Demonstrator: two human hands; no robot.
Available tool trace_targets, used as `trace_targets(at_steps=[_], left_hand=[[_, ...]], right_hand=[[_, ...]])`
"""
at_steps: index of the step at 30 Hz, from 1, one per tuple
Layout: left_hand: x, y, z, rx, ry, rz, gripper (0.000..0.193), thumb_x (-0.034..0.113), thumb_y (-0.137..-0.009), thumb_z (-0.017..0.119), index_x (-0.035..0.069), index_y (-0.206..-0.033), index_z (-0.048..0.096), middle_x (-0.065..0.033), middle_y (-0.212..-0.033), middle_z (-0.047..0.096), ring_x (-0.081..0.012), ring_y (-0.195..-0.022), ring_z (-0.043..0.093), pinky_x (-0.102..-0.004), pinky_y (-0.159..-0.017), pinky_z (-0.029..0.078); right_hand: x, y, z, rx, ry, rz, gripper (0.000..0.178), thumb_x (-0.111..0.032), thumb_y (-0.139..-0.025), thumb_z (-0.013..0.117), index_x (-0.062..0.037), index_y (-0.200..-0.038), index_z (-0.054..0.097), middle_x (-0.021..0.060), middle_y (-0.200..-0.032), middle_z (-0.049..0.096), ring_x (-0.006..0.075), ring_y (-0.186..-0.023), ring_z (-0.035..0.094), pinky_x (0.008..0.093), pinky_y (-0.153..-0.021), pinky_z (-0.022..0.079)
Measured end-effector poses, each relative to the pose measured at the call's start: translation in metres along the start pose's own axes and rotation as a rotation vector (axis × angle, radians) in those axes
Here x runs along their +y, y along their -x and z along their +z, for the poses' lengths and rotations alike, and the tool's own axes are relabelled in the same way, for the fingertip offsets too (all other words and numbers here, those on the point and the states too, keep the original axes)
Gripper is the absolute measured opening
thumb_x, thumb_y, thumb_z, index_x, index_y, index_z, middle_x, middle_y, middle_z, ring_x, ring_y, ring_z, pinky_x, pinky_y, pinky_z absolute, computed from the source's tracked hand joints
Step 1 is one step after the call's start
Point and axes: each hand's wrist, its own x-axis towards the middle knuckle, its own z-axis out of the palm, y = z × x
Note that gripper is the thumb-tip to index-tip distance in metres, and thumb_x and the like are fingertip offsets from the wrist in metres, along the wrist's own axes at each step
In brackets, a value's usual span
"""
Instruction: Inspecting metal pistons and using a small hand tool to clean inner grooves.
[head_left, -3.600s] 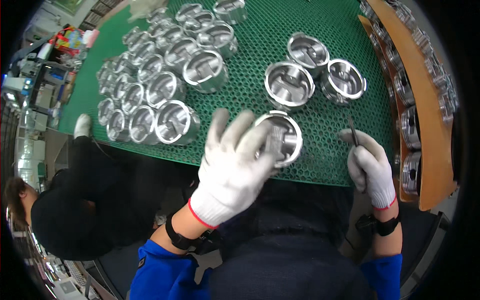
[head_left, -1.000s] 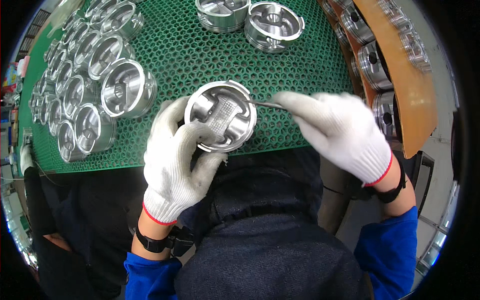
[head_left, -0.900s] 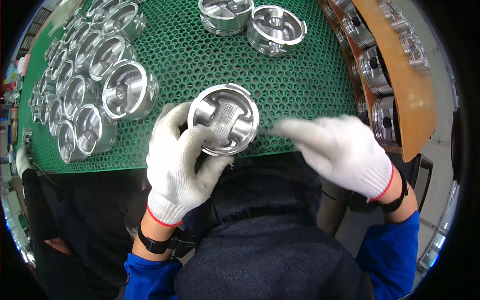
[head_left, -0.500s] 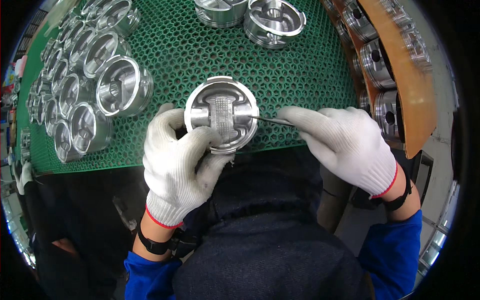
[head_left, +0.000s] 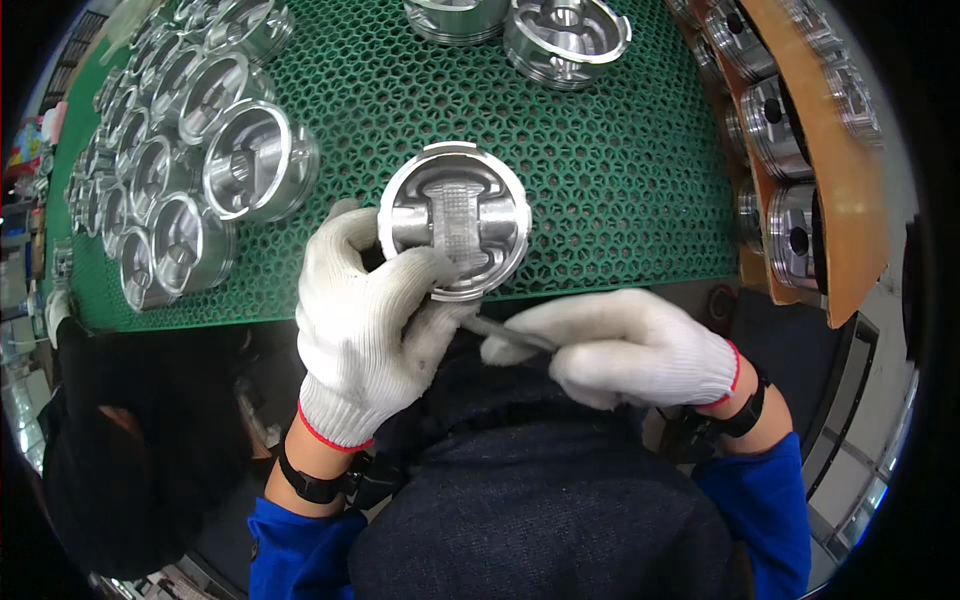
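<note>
Head view, showing a silvery metal piston (head_left: pixel 456 215) at the middle of the scene, hollow underside turned up toward the camera, over the near edge of the green honeycomb mat (head_left: pixel 640 180); whether touching the mat or just clear of it, cannot tell. Gripped in the white-gloved left hand (head_left: pixel 360 320), with digits part-curled, one hooked over the near-left rim into the hollow, others around the left wall and under the near rim. White-gloved right hand (head_left: pixel 635 350) nearer and to the right, curled closely around a slim dark tool (head_left: pixel 512 333), with tip blurred, pointing left to just beside the left glove; contact hard to judge. Two more pistons, one far right (head_left: pixel 566 45) and one far centre (head_left: pixel 455 20); on the left, a close cluster of pistons (head_left: pixel 250 165); at the right edge, a brown rack (head_left: pixel 850 230) holding others on their sides. Likely solid and fairly heavy for its size, fully stiff, smooth and a little slippery under knit cotton, hardly fragile as a whole but probably easy to scratch on machined faces. Best held by the outer wall with a finger over the rim, keeping clear of the notched edges.
</note>
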Motion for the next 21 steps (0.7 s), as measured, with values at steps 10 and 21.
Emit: trace_targets(at_steps=[10,21], left_hand=[[0.017,0.019,-0.028,-0.265,-0.037,-0.08,0.104,0.016,-0.06,0.089,-0.004,-0.147,0.036,-0.021,-0.121,0.054,-0.0404,-0.115,0.053,-0.0526,-0.105,0.04],[0.043,-0.005,-0.048,-0.347,0.484,-0.269,0.053,0.006,-0.076,0.077,0.0,-0.126,0.06,-0.018,-0.114,0.068,-0.0261,-0.091,0.071,-0.0368,-0.077,0.057]], right_hand=[[-0.005,0.011,-0.04,0.558,0.206,-0.394,0.045,-0.018,-0.098,0.045,0.0049,-0.135,0.055,-0.0049,-0.057,0.047,0.0021,-0.042,0.037,0.0172,-0.04,0.031],[0.002,0.008,-0.043,0.487,0.158,-0.503,0.047,-0.024,-0.098,0.052,0.0071,-0.134,0.054,-0.0025,-0.06,0.048,0.0035,-0.043,0.038,0.019,-0.041,0.03]])
